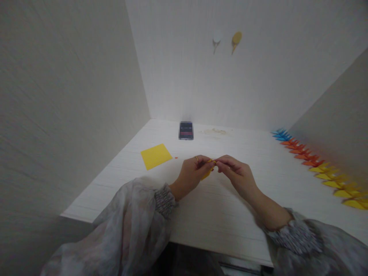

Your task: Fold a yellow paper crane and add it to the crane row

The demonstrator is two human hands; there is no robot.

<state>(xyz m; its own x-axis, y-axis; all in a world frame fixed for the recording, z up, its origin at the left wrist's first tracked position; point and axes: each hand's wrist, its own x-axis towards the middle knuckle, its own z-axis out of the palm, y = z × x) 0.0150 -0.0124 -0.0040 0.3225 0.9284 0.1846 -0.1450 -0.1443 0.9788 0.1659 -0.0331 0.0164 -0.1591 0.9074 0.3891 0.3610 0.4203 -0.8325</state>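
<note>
My left hand (192,171) and my right hand (236,173) meet above the middle of the white desk (218,214), fingers pinched together on a small folded piece of yellow paper (207,173). Most of the paper is hidden between the fingertips; a corner hangs below my left fingers. A ring shows on my left hand. Both wrists wear loose grey gathered sleeves.
A stack of flat yellow paper squares (156,155) lies to the left. A small dark device (186,130) stands at the back. A row of folded paper pieces (316,165), blue, orange, then yellow, runs along the right wall. Walls close in on three sides.
</note>
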